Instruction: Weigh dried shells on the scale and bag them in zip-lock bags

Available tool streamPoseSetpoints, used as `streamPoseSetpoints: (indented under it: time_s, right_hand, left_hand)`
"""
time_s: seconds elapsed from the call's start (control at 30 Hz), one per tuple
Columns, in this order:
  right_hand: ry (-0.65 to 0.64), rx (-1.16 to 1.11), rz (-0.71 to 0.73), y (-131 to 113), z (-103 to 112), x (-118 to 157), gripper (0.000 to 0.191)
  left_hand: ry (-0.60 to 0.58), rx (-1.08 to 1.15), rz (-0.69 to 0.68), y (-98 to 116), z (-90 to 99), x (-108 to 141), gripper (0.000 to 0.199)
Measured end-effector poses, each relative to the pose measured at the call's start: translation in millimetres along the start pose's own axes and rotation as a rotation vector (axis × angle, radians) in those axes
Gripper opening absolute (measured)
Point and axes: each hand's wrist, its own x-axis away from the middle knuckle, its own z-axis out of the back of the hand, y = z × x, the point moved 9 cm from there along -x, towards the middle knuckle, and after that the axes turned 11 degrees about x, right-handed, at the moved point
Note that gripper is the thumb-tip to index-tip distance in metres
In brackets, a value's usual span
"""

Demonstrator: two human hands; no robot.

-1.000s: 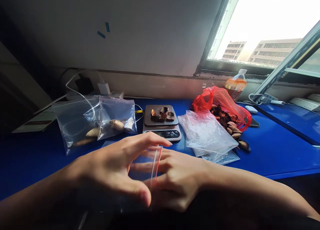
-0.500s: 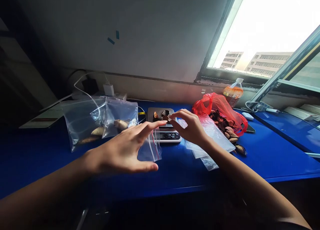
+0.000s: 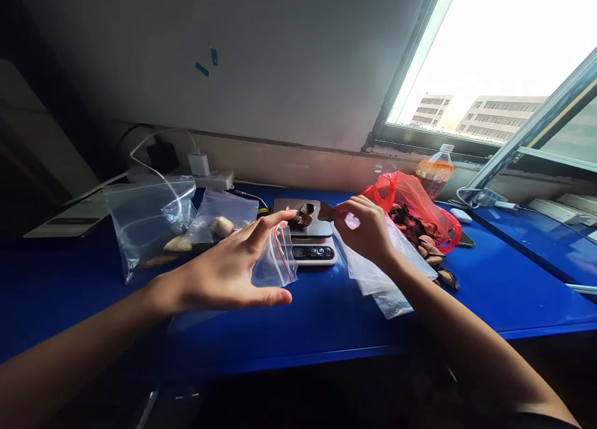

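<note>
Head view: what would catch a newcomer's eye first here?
Probably the two hands above the blue table: the left hand holds a small clear zip bag open, and the right hand pinches a dark brown piece over the small scale. Next, the red plastic bag of dark pieces at the right, under the bright window.

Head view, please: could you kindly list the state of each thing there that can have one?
Left hand: holds small zip bag, mouth open.
Small zip bag: looks empty, held above table.
Right hand: pinches dark piece.
Dark piece: lifted beside scale.
Scale: dark pieces on its plate; display unreadable.
Red bag: open, dark pieces spilling out.
Bottle: capped, upright.
Charger: plugged in.
</note>
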Motion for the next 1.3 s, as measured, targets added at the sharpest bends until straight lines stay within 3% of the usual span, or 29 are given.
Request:
streamPoseSetpoints:
  time_s: [0.1, 0.2, 0.33, 0.4, 0.5, 0.57, 0.77, 0.9, 1.1, 1.3]
  right_hand:
    - [-0.031, -0.246, 0.050, -31.0, 5.5, 6.6, 0.014]
    - [-0.078, -0.251, 0.166, -58.9, -5.1, 14.8, 0.016]
    - [-0.027, -0.138, 0.112, -39.8, -22.2, 6.0, 0.041]
    - [-0.094, -0.056, 0.097, -25.2, -37.4, -2.7, 0.049]
    - [-0.286, 0.005, 0.180, -20.5, -64.2, -7.6, 0.037]
    - [-0.328, 0.009, 0.210, -21.5, -71.8, -6.1, 0.024]
    - [-0.171, -0.125, 0.089, -13.8, -49.7, 1.0, 0.019]
    - [-0.099, -0.332, 0.208, -38.7, -19.1, 8.1, 0.018]
    - [-0.211, -0.517, 0.412, -91.0, -8.2, 24.1, 0.021]
    - [-0.325, -0.605, 0.459, -98.3, -17.1, 33.4, 0.042]
  left_hand:
    - [0.025, -0.008, -0.026, 0.3, -2.3, 0.0, 0.102]
    - [0.072, 0.019, -0.028, -0.9, -2.4, -1.3, 0.101]
    - [0.105, 0.063, -0.034, -3.7, -3.1, -3.0, 0.099]
    - [0.108, 0.069, -0.030, -6.2, -3.1, -3.7, 0.097]
    - [0.106, 0.069, 0.003, -10.9, -2.5, -4.5, 0.096]
    - [0.104, 0.077, 0.005, -10.9, -1.8, -4.9, 0.095]
    - [0.116, 0.087, 0.029, -13.7, 0.9, -5.0, 0.095]
    - [0.157, 0.070, 0.011, -15.0, 4.6, -4.7, 0.097]
    - [0.187, 0.068, -0.009, -10.6, 1.4, -4.0, 0.098]
    - [0.155, 0.083, -0.061, -10.6, -6.3, -2.9, 0.098]
